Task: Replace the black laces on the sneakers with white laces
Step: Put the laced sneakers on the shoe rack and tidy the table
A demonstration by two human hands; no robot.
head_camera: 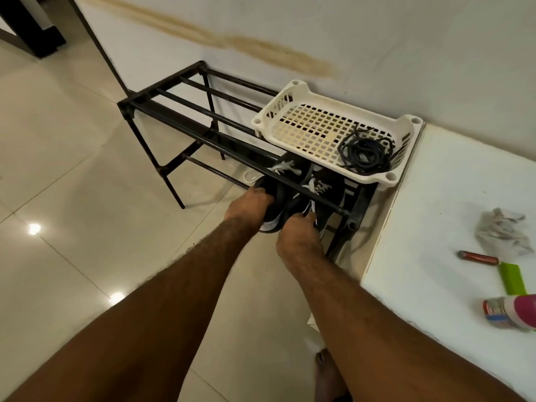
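- Sneakers (301,195): on the rack's (162,100) lower tier, heels toward us, long axes running near to far.
- Left hand (246,207) grips the left heel; right hand (295,236) the right.

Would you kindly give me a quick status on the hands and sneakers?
Left hand grips left black sneaker; right hand grips the right one. White laces fitted. Black laces coiled in white plastic basket. Black metal rack's top bar crosses above the sneakers.

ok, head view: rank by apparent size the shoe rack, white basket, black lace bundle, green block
1. shoe rack
2. white basket
3. and 4. black lace bundle and green block: too alike to rank, and the block sits nearer the camera.
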